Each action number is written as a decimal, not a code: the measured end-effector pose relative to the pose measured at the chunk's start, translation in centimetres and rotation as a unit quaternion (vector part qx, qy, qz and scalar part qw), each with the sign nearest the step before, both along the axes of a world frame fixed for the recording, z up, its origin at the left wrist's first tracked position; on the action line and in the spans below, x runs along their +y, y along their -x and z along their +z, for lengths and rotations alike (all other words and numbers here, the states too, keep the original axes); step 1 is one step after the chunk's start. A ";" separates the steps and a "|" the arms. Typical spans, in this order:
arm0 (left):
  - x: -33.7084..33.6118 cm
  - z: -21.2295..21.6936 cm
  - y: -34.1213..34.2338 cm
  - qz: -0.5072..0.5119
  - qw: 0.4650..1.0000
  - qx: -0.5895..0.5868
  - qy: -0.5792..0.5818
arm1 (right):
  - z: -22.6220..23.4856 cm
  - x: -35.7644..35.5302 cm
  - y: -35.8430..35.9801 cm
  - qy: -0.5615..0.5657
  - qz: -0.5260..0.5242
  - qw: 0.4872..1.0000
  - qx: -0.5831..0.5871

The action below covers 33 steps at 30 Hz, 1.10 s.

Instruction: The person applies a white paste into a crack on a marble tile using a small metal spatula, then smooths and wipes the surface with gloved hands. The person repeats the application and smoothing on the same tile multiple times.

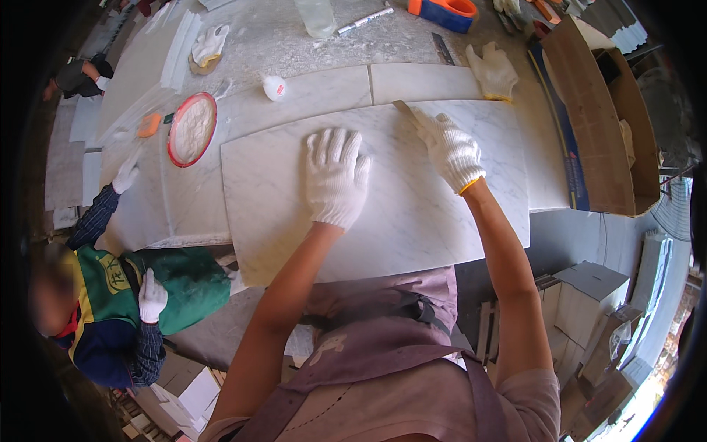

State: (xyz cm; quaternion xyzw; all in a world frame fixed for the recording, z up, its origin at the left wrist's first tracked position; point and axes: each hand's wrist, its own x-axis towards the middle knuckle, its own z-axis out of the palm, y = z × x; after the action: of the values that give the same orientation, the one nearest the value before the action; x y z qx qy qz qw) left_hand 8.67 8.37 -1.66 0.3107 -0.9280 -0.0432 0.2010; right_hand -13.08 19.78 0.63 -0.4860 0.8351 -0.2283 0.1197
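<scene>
A pale, grey-veined marble slab (412, 228) lies flat before me, its near edge close to my apron. My left hand (337, 177), in a white knitted glove, rests palm down on the slab's middle with its fingers stretched out. Gloved likewise, my right hand (451, 151) is closed around a thin tool that looks like a putty knife (402, 110). Its blade points to the far left over the slab's far part; the handle is hidden in the glove. Whether the blade touches the stone I cannot tell.
Beyond lie narrower marble pieces (302, 94), a small white bottle (275, 88) and a loose glove (492, 71). A red-rimmed bowl (171, 144) of white powder and an orange block (149, 125) are left. A cardboard box (589, 110) stands right. A co-worker (110, 287) is close at left.
</scene>
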 end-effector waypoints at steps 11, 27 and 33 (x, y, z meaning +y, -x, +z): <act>0.3 0.2 0.0 0.003 1.000 -0.012 0.002 | 0.7 -0.8 0.7 -0.056 0.039 0.997 -0.025; 0.2 -0.2 0.0 0.003 1.000 -0.017 0.013 | -0.1 -0.7 1.0 -0.001 0.075 0.996 -0.038; 0.2 -0.1 -0.1 0.001 1.000 -0.018 0.017 | 0.6 -0.8 1.0 -0.030 0.087 0.995 -0.030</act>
State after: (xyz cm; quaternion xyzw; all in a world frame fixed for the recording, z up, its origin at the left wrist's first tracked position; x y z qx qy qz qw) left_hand 8.78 8.54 -1.74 0.3090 -0.9318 -0.0214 0.1894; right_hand -14.11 18.97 1.22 -0.5460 0.7920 -0.2064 0.1789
